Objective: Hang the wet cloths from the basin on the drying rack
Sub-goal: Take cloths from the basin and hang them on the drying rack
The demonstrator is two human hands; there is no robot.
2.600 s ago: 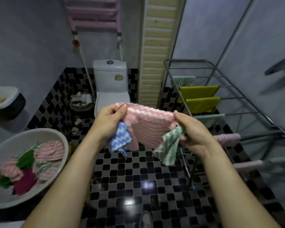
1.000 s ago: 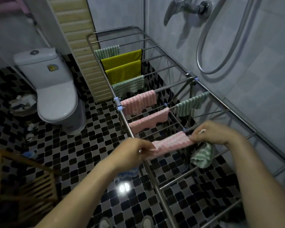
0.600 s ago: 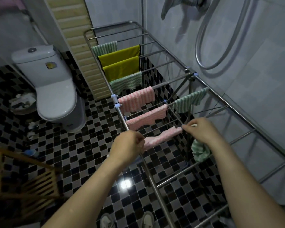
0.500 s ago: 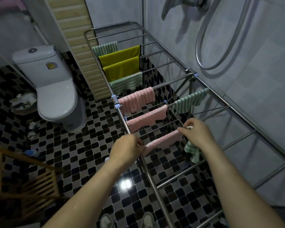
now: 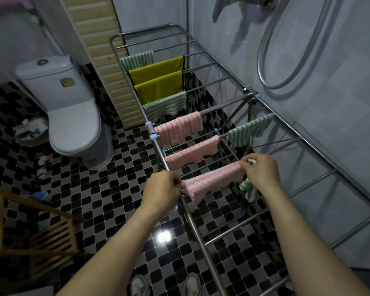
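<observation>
A pink striped cloth (image 5: 212, 179) lies stretched over a rod of the steel drying rack (image 5: 192, 223). My left hand (image 5: 161, 190) pinches its near-left end at the rack's side rail. My right hand (image 5: 262, 170) pinches its far-right end and also holds a green striped cloth (image 5: 248, 189) that dangles under the palm. The blue cloth seen earlier in my left hand is hidden. Several cloths hang on the farther rods: two pink ones (image 5: 179, 128), green striped ones (image 5: 166, 104) and two yellow ones (image 5: 158, 79). The basin is out of view.
A white toilet (image 5: 71, 116) stands left of the rack, with a waste bin (image 5: 30, 130) beside it. A wooden stool (image 5: 30, 227) is at the lower left. A shower hose (image 5: 286, 45) hangs on the wall to the right. My shoes (image 5: 165, 285) show on the checkered floor.
I turned from the basin to the rack. Both hands lowered the pink cloth onto a rod and pulled it flat; it now drapes down over the rod.
</observation>
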